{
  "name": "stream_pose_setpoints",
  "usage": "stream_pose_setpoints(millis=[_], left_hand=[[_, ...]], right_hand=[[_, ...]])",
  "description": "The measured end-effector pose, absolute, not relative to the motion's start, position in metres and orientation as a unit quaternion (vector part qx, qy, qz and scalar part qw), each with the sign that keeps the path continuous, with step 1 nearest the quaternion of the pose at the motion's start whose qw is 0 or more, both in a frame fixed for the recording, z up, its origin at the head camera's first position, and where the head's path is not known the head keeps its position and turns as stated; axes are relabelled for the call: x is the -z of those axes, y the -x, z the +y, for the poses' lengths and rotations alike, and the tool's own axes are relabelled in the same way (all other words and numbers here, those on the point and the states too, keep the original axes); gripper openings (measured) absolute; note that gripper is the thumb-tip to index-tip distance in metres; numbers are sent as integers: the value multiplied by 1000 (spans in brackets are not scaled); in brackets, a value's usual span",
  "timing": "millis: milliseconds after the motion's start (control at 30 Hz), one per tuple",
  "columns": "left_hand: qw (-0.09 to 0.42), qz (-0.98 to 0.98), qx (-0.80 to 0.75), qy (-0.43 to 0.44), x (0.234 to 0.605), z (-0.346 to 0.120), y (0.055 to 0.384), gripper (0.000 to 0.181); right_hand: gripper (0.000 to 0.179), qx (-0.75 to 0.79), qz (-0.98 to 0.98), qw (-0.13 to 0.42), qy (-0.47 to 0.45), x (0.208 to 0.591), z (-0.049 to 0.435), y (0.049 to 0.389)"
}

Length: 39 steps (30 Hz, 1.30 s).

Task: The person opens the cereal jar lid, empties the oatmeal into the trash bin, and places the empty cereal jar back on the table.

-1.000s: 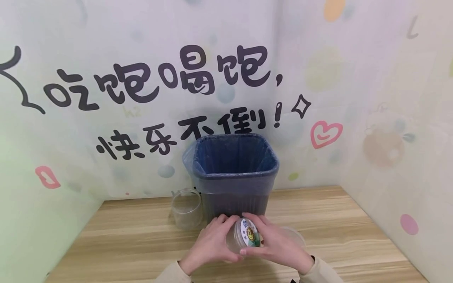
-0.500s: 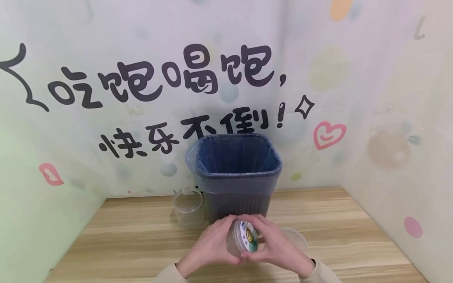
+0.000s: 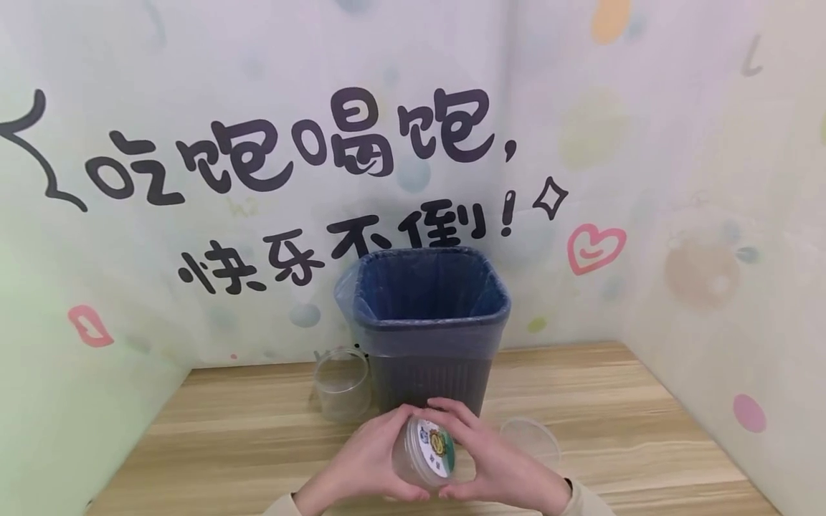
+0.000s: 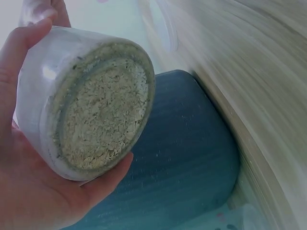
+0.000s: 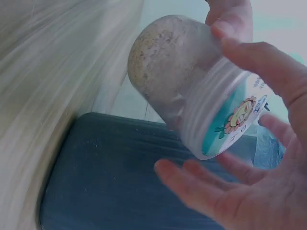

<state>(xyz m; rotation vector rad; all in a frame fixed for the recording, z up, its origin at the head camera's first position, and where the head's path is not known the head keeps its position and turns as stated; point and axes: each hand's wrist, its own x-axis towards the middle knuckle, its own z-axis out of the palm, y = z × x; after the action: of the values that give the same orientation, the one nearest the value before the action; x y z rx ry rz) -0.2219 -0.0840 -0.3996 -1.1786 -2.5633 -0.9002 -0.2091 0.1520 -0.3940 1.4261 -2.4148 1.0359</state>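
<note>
Both hands hold a small clear jar [image 3: 413, 455] tilted on its side, low in front of the bin. My left hand [image 3: 364, 459] grips the jar's body; the left wrist view shows its base [image 4: 100, 115] packed with pale flaky contents against my palm [image 4: 29, 187]. My right hand [image 3: 500, 462] curls round the jar lid [image 3: 437, 446], which has a green and white label [image 5: 235, 122]. In the right wrist view the upper fingers [image 5: 240, 48] touch the lid's rim, while the lower fingers [image 5: 201, 179] lie stretched just below it.
A dark blue bin [image 3: 429, 322] with a clear liner stands against the back wall, just behind the hands. An empty clear jar [image 3: 342, 383] stands left of it. A loose clear lid [image 3: 529, 438] lies on the wooden table [image 3: 645, 430] to the right. Walls close in on three sides.
The hands and jar have shifted slightly left and down, toward me. The clear lid on the table, earlier partly behind my right hand, now shows fully.
</note>
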Motion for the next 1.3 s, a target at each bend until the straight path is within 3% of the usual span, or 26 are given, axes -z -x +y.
stream_pose_setpoints(millis=[200,367,667,800,1067,1300], left_hand=[[137,-885,257,362,399,-92,210,84],[167,-898,213,346,402,-90,202,83],[171,-904,190,343,410,-94,193,85],[150,-906,212,335,414,-95,192,86],[141,-909,231,318,416,-93,192,84],[133,-915,225,308,418,-88,193,81]], right_hand=[[82,-437,-813,-5,-385,399,142,203],[77,-428,-838,2,-339,406,133,200],[82,-406,-792,66,-451,420,131,205],[89,-407,-777,47,-478,422,133,205],[89,-501,-770,-50,-392,422,132,203],[82,-473,-803,-48,-360,417,130,202]])
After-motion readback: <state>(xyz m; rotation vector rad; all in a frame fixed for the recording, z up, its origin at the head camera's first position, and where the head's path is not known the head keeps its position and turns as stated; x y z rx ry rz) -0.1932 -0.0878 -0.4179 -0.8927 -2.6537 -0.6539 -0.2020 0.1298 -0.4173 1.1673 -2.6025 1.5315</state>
